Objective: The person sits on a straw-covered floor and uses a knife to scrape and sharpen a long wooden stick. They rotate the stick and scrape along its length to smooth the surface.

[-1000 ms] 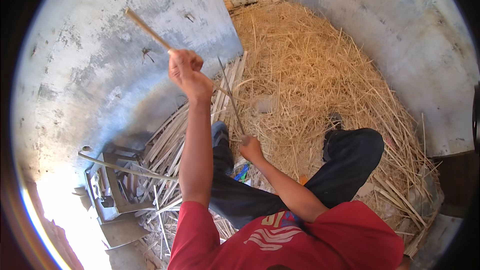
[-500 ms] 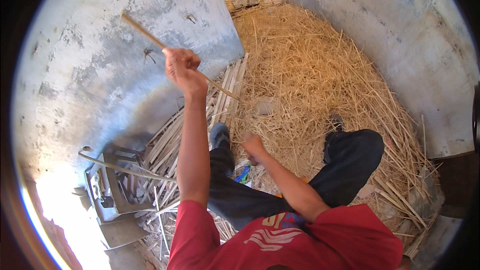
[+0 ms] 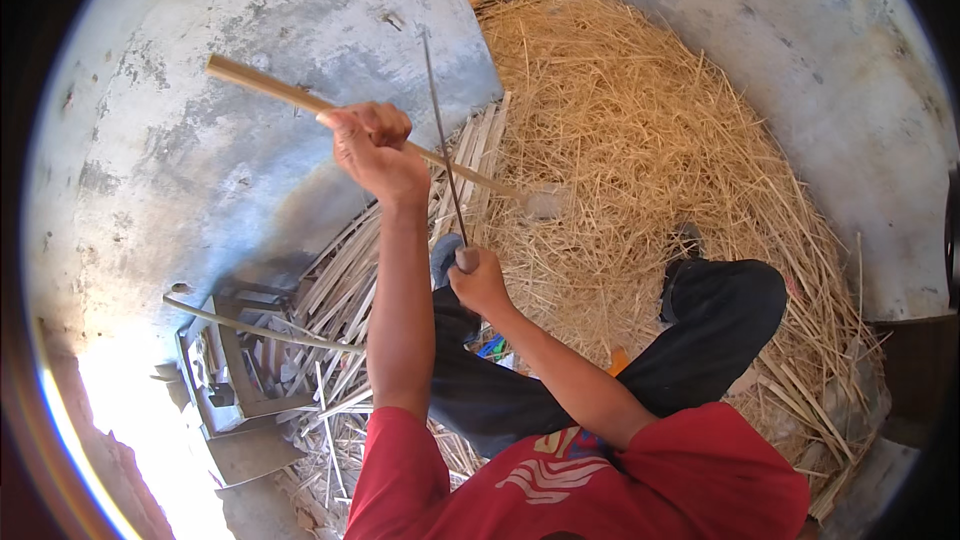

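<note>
My left hand [image 3: 382,155] is raised at centre left, closed round the middle of a pale bamboo strip [image 3: 258,82]. The strip slants from upper left down toward the straw at lower right. In my right hand [image 3: 483,285], lower and nearer my body, is the brown handle of a long-bladed knife [image 3: 441,128]. Its thin dark blade is seen nearly edge-on and points up and away. In this view the blade crosses the strip just right of my left hand; whether they touch I cannot tell.
Dry straw and shavings [image 3: 640,130] cover the floor between two worn walls [image 3: 290,10]. Split bamboo strips [image 3: 345,275] lie left of my dark-trousered legs [image 3: 700,325]. A wooden frame [image 3: 235,365] stands at lower left, with a long stick [image 3: 260,328] across it.
My right hand has risen slightly and moved left, and the knife blade now shows upright. The bamboo strip's upper end has dipped, while my left hand has shifted slightly right.
</note>
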### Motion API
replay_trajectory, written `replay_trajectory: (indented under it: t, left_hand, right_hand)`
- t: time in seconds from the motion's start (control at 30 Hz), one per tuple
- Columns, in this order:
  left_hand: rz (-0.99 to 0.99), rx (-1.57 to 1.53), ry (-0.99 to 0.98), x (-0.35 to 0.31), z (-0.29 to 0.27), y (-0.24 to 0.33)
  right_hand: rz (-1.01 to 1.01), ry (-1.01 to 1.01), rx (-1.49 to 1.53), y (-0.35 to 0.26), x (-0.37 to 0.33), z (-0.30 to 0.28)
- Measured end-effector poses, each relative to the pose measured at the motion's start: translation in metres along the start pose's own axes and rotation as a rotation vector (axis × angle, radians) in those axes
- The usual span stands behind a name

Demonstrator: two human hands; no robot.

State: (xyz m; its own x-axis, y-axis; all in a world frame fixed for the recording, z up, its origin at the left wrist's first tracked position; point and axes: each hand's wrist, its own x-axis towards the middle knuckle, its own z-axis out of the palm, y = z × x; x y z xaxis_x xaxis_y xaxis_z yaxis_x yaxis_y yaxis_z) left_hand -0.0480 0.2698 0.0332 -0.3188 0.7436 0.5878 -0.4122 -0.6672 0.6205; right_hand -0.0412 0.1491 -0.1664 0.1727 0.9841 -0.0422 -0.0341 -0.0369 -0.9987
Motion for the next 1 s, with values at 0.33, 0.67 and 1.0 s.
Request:
replay_trajectory:
  t: [0.33, 0.67, 1.0]
  left_hand:
    - [-0.005, 0.055, 0.101, -0.004, -0.014, 0.008]
    - [0.034, 0.044, 0.062, -0.007, -0.010, 0.000]
    - [0.029, 0.162, 0.195, -0.006, -0.004, 0.006]
  right_hand:
    - [0.132, -0.062, -0.032, -0.025, -0.001, -0.015]
    - [0.088, -0.087, -0.011, -0.039, -0.007, -0.021]
    - [0.352, -0.258, 0.130, -0.080, -0.014, -0.037]
